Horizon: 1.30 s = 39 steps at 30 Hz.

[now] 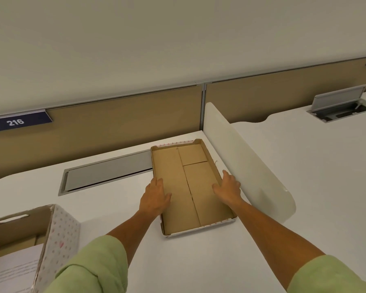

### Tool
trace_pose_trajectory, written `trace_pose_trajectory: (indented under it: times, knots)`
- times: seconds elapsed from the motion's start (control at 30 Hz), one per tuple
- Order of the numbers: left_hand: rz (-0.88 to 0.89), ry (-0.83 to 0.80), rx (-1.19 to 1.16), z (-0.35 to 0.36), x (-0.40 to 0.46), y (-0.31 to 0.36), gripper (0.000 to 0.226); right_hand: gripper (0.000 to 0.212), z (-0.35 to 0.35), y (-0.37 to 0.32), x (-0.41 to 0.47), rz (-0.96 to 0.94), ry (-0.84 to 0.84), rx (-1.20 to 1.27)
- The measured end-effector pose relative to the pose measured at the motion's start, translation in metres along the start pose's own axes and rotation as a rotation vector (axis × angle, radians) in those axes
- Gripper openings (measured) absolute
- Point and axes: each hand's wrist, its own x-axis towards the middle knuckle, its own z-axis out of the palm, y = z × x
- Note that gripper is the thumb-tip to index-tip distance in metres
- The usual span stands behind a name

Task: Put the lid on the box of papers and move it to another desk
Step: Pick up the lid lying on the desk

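Early in task: nothing done yet. Lid [190, 191] off, lying upside down, brown inside facing up, on the desk [118, 210] hard against the divider [249, 163]. Box [30, 240] well left of the lid and nearer the camera, open-topped, papers [15, 269] visible inside. Still to do: lift lid, flip it, seat it on box, then carry box over; likely target is the second desk [304, 153] just beyond the divider. Left hand [154, 197] on the lid's left rim, about midway along: thumb lying inside on the brown panel, fingers [155, 181] held together on top of the rim, tips pointing away. Right hand [228, 189] on the lid's right rim, divider side: thumb spread inward over the brown panel, fingers running along the rim, close together. Both hands part-open, straddling the rims, neither clamped; cannot tell if any fingertip is hooked under an edge. Lid looks flat on the desk, not raised. Reads as start of a two-handed pickup. Tight clearance between right rim and divider, so finger room there looks poor. Grey cable flap [108, 174] left of the lid's far end, closed, lid corner covering its near end.
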Motion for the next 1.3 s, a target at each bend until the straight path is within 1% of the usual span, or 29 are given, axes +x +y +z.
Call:
trace_pose_trajectory:
  times: [0.17,0.27,0.33,0.5,0.63,0.7,0.83,0.93,1.07,1.3]
  knots:
    - [-0.075,0.011,-0.011,0.014,0.024,-0.009,0.091,0.069,0.011,0.000,0.024,0.030,-0.027,-0.013]
    - [-0.083,0.009,-0.051,0.025,0.034,-0.011,0.093,0.070,0.022,0.002,0.035,0.046,-0.048,-0.018]
    - [-0.077,0.018,-0.086,0.033,0.037,-0.010,0.090,0.068,0.029,0.004,0.040,0.057,-0.040,-0.011]
    - [-0.062,0.066,-0.186,0.044,0.037,-0.011,0.079,0.059,0.043,0.008,0.042,0.082,0.077,-0.021]
    - [-0.107,0.076,-0.322,0.043,0.034,-0.015,0.074,0.050,0.047,0.007,0.043,0.078,0.122,-0.022]
    - [-0.119,0.088,-0.373,0.042,0.030,-0.019,0.068,0.047,0.045,0.009,0.043,0.083,0.133,0.005]
    - [-0.116,0.122,-0.423,0.041,0.028,-0.022,0.054,0.037,0.040,0.016,0.042,0.067,0.110,0.111]
    - [-0.147,0.128,-0.507,0.038,0.025,-0.019,0.048,0.039,0.036,0.018,0.036,0.074,0.077,0.161]
    - [-0.127,0.119,-0.556,0.028,0.009,-0.018,0.044,0.042,0.026,0.016,0.015,0.084,0.051,0.238]
    - [-0.070,0.105,-0.528,0.006,-0.027,-0.020,0.039,0.044,0.010,0.015,-0.033,0.151,0.003,0.332]
